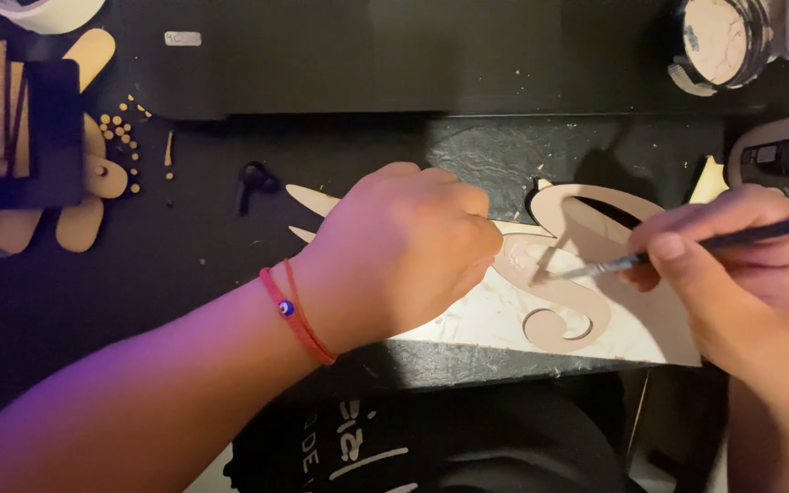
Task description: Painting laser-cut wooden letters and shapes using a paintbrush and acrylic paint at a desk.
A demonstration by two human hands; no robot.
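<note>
While my left hand (404, 251) presses down, knuckles up and fingers curled, on the left end of the wooden S-shaped cutout (563, 274), the piece lies flat on a pale scrap board (495, 319) at the near edge of the dark bench (184, 265); the hand is there to pin it, so the brush cannot push it around. From this angle I cannot tell whether the fingertips only press or actually pinch the edge. My right hand (746, 265) is closed around a thin dark-handled paintbrush (687, 248), held like a pen, bristles touching the middle curve of the S. The low, slanted grip keeps the tip light on the narrow band. The scrap board sits under the letter, probably to catch whatever runs off the brush; it already bears smears and scratches. An open round pot (719, 41) with pale contents stands at the far right, within reach of the brush hand, and a white bottle (787, 155) lies on its side just beyond my right knuckles. Well apart on the left: 1 heap of plain wooden cutouts (84, 183) and small wooden dots (120, 128), kept away from the wet work. A red cord bracelet (294, 315) with 1 blue bead is on my left wrist.
</note>
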